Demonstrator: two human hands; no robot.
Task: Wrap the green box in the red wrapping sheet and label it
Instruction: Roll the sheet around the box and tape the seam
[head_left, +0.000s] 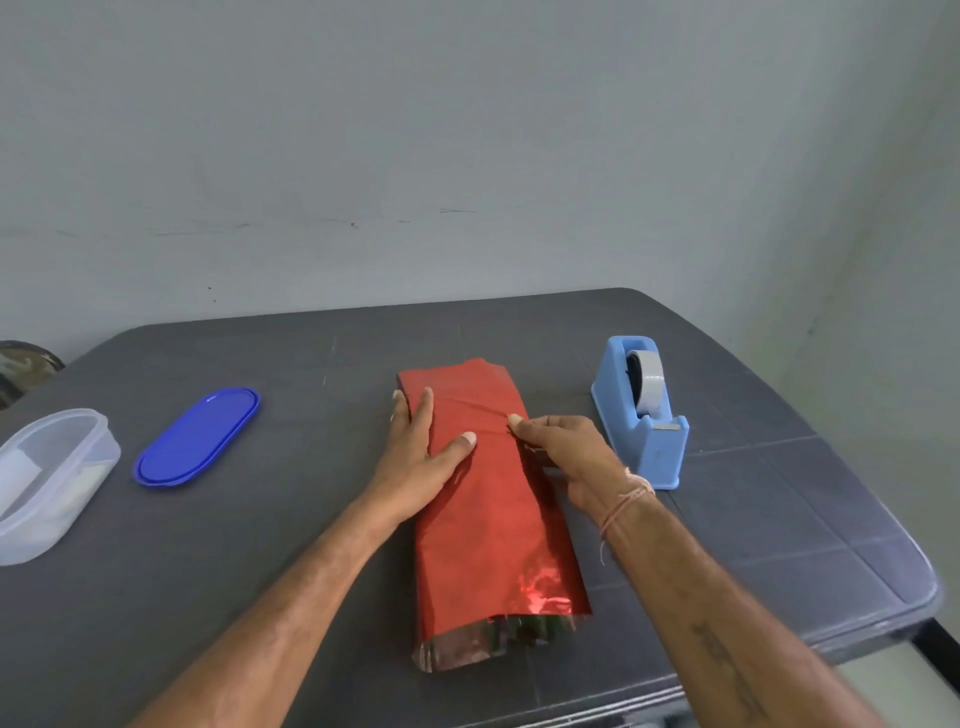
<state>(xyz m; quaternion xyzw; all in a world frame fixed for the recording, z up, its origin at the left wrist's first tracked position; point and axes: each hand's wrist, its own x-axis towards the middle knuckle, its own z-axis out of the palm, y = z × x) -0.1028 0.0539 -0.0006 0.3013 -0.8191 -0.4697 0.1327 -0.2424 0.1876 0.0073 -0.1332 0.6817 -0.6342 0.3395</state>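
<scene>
The box (524, 626) lies at the middle of the table (311, 519), lengthwise away from me, with the red sheet (488, 525) wrapped round it. Only a dark greenish bit of it shows, in the sheet's open near end, where the foil gapes and its silvery inside catches light.

My left hand (421, 447) lies flat on the far left part of the sheet, fingers straight, thumb spread across the top face; it presses down and grasps nothing. My right hand (566, 457) is at the sheet's right side, thumb and forefinger pinched together on the foil where two fine creases run across from my left hand. Whether clear tape is also between those fingertips I cannot tell. A thin thread band (623, 499) circles my right wrist.

Just right of the sheet, towards the table's right edge, stands a light blue dispenser (644, 447) with a grey roll (649, 384) in it. On the left part of the table lies a blue oval lid (197, 436), with a small mark at its far end too small to read. At the left edge sits a clear tub (47, 478) with pale things inside.
</scene>
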